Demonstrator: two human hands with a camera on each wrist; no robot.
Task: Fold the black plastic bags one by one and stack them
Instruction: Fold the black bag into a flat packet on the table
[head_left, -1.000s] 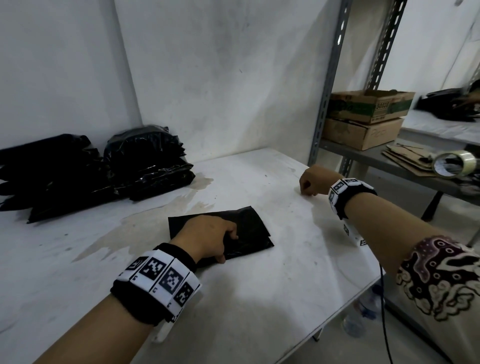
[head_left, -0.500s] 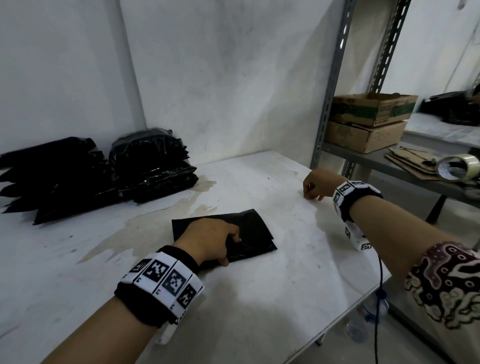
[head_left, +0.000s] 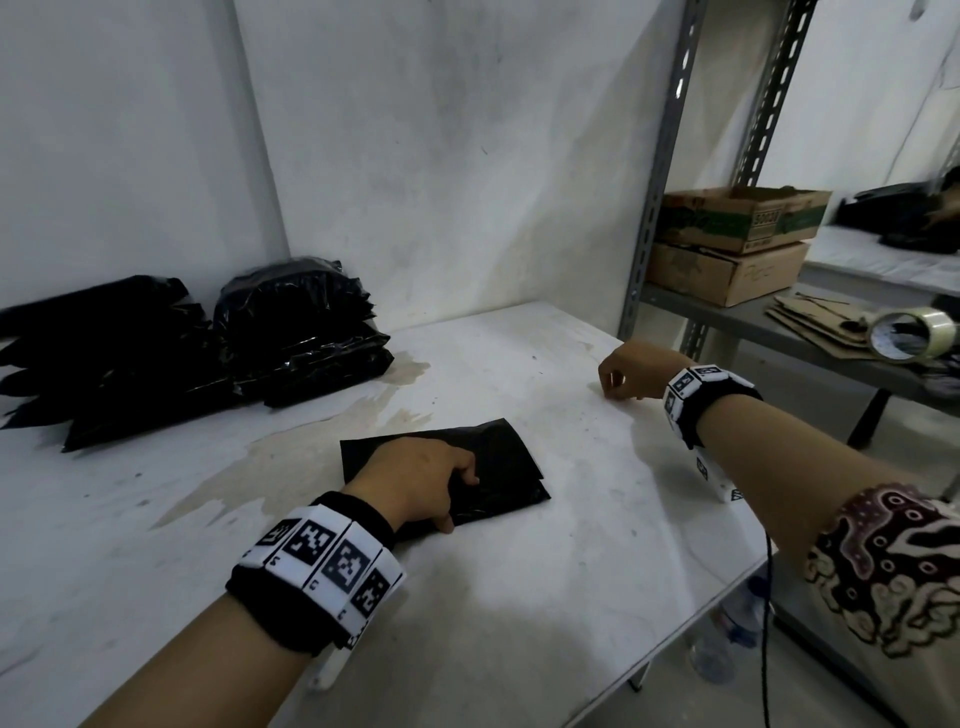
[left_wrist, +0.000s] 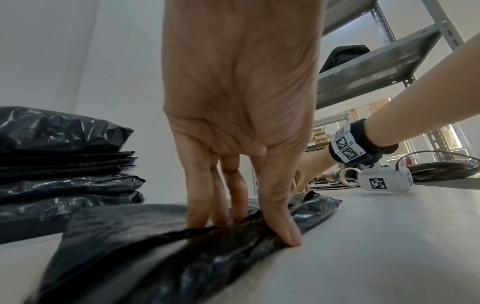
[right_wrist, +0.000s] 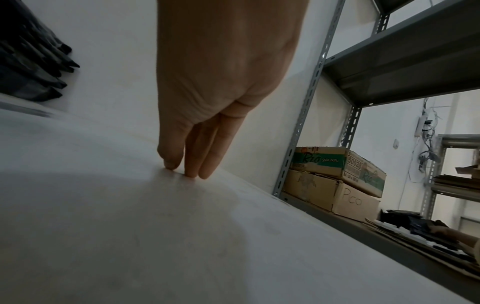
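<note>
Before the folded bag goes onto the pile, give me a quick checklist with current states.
1. Folded bag lies flat on the table: ok.
2. Left hand has a grip on the bag; its fingers and thumb pinch the near edge: ok.
3. Right hand holds nothing, fingertips resting on the table: ok.
4. Stack of folded bags by the wall stands ready: ok.
5. Way from bag to stack holds no obstacle: ok.
6. Folds tight enough to hold when lifted: cannot tell.

Bare table (head_left: 519, 597) btwn hands; bag stacks (head_left: 208, 353) block back-left, shelf post (head_left: 660, 171) right
</note>
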